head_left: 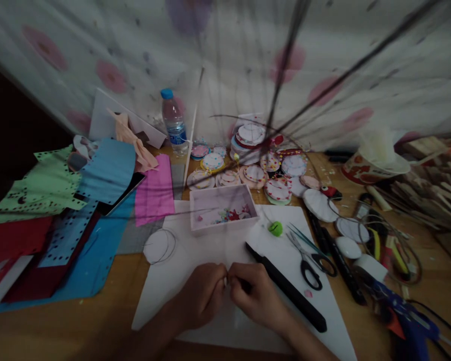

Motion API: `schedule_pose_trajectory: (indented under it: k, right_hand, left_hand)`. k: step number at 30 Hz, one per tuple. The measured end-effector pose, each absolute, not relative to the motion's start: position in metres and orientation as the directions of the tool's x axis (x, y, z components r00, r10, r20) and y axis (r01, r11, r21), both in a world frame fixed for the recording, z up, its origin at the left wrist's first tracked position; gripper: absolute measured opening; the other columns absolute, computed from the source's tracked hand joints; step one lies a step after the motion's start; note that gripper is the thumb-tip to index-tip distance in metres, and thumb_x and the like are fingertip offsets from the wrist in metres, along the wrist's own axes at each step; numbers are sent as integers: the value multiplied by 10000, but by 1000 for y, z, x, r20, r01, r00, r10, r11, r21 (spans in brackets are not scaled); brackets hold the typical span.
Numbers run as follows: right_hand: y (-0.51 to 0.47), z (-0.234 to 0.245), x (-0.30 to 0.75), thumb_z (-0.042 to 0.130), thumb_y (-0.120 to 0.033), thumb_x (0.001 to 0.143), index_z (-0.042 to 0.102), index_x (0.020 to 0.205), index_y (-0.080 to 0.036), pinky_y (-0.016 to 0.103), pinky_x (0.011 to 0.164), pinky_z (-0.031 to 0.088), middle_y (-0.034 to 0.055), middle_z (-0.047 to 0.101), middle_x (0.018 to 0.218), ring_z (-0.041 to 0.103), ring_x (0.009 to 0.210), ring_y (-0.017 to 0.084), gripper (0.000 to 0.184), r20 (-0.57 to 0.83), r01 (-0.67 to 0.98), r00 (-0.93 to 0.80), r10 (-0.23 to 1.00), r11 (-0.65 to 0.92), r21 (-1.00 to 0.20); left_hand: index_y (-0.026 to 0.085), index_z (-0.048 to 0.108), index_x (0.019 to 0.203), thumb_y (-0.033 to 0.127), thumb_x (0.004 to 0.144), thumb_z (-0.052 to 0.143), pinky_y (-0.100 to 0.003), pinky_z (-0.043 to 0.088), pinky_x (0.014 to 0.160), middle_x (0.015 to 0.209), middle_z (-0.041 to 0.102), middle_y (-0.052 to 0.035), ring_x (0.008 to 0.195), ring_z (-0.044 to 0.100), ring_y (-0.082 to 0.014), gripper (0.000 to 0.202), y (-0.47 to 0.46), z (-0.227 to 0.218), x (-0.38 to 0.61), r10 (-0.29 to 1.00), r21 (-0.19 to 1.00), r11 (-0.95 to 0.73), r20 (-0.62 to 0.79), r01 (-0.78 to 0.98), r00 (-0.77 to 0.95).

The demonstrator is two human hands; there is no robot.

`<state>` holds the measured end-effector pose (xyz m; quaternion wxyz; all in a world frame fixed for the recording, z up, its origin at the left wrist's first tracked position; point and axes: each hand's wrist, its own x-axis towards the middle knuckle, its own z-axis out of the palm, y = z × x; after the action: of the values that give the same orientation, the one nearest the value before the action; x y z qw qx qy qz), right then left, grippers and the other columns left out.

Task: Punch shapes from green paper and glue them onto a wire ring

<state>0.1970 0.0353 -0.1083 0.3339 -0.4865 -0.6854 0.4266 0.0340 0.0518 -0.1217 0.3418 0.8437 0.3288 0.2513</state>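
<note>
My left hand (202, 295) and my right hand (258, 293) are both closed, with fingertips meeting over a white sheet (165, 301). Something tiny and pale shows at the left fingertips, too small to name. Just right of my right hand lies a black-handled cutter or knife (285, 286), its dark narrow end pointing away. Black-handled scissors (308, 258) rest beyond it, slightly open. A bright green ball-shaped piece (275, 228) sits near them. Ahead of my hands stands a shallow pale pink box (225, 228) holding small coloured bits. A white disc (158, 245) with a thin wire loop lies left.
Decorated round pieces (253, 175) are stacked at the back, beside a water bottle (174, 123). Coloured felt sheets (105, 170) cover the left. At right are a blue glue gun (406, 306), pliers (396, 255), wooden sticks (432, 195) and a paper tub (376, 168). Dark blurred strands cross the view.
</note>
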Motion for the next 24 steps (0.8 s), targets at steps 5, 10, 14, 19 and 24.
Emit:
schedule_pose_trajectory:
  k: [5, 10, 14, 19, 24]
  right_hand:
    - [37, -101, 200, 387, -116, 797, 379, 605, -201, 195, 491, 258, -67, 355, 554, 339, 513, 78, 210, 3, 332, -310, 951, 111, -937]
    - [32, -87, 204, 398, -128, 830, 327, 599, -207, 215, 491, 240, -71, 332, 545, 337, 504, 82, 254, -66, 438, -381, 922, 118, -891]
    - [12, -81, 211, 507, -163, 837, 435, 657, -206, 219, 536, 294, -56, 493, 621, 455, 562, 93, 199, -134, 597, -502, 854, 230, -769]
    - [-11, -99, 248, 459, -153, 890, 548, 951, -200, 294, 716, 440, 67, 586, 913, 567, 844, 188, 118, 135, 675, -391, 910, 384, -630]
    - [-12, -134, 283, 613, -355, 820, 514, 1157, -176, 485, 787, 461, 140, 549, 1056, 530, 954, 314, 394, 235, 918, -139, 962, 214, -333]
  left_hand:
    - [223, 365, 791, 168, 926, 247, -263, 387, 615, 694, 451, 17, 632, 457, -149, 188, 52, -116, 33, 753, 784, -508, 203, 357, 626]
    - [225, 362, 789, 185, 954, 229, -253, 385, 608, 686, 430, 28, 629, 451, -139, 216, 58, -110, 30, 808, 817, -435, 167, 380, 566]
    - [203, 431, 869, 187, 942, 314, -283, 386, 638, 761, 486, -4, 693, 473, -159, 139, 63, -104, 25, 839, 771, -421, 131, 477, 528]
    - [176, 511, 977, 154, 911, 422, -352, 399, 746, 878, 564, -51, 820, 499, -203, 113, 62, -105, 19, 757, 555, -598, 152, 579, 636]
    - [165, 578, 987, 149, 915, 435, -387, 417, 755, 908, 588, -69, 836, 515, -222, 160, 57, -110, 16, 732, 406, -648, 100, 644, 674]
